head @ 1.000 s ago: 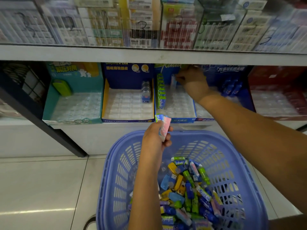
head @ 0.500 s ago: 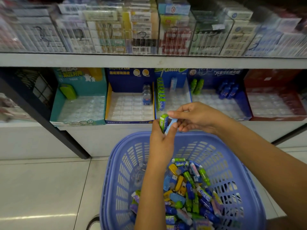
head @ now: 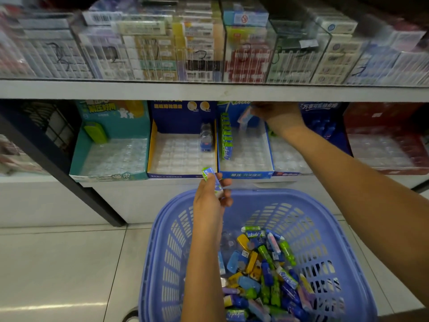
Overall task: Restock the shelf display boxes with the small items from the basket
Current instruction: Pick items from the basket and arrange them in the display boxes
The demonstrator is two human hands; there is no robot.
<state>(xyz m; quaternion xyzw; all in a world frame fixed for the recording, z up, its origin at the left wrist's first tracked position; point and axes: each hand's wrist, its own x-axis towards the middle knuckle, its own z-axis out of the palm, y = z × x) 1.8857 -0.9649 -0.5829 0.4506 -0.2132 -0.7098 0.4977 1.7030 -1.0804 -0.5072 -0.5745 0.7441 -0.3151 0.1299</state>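
A blue plastic basket (head: 325,219) sits on the floor below me, filled with several small coloured erasers (head: 267,270). My left hand (head: 212,201) hovers over the basket's far rim, shut on a green-and-white eraser box (head: 212,180). My right hand (head: 277,112) reaches deep into the middle blue display box (head: 246,174) under the shelf, holding a pink-and-blue eraser (head: 245,117) at the back of it. A row of green erasers (head: 226,138) stands along that box's left side.
Other display boxes line the lower shelf: a teal one (head: 109,175), a blue-yellow one (head: 151,154), another blue one (head: 325,126), and a red one (head: 383,117). The upper shelf edge (head: 209,90) overhangs them. A dark post (head: 69,173) slants at the left.
My right hand took a pink-and-blue eraser from my left hand and carried it up and back into the middle blue display box. My left hand stays over the basket with the green box.
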